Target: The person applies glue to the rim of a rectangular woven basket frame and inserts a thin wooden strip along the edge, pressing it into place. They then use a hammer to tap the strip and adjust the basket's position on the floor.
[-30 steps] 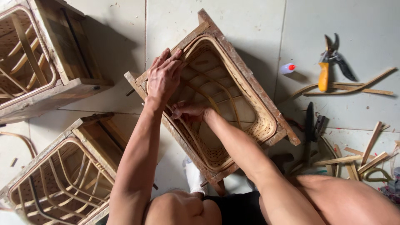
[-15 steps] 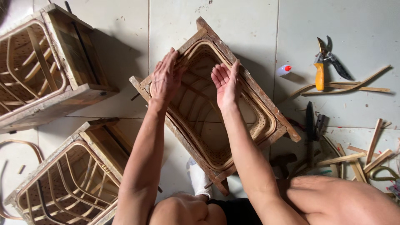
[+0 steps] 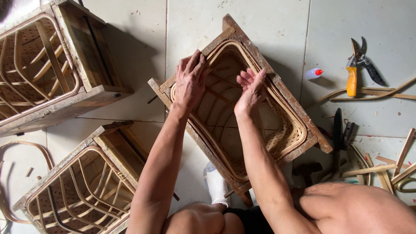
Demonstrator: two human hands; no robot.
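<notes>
Two hands now over the wooden basket mould (image 3: 277, 93) on the floor — I see the left hand (image 3: 190, 82) laid flat on its near-left rim as before, while the right hand (image 3: 251, 89) has turned edge-on, fingers open, holding nothing, inside the woven rattan basket (image 3: 242, 130) — pressing continues

We see a pale tiled floor (image 3: 268, 26) carrying three wooden frame moulds with cane baskets (image 3: 277, 130), orange-handled pruning shears (image 3: 357, 69), a small red-capped bottle (image 3: 313, 73), dark tools (image 3: 340, 134) and scattered cane offcuts (image 3: 390, 167).
</notes>
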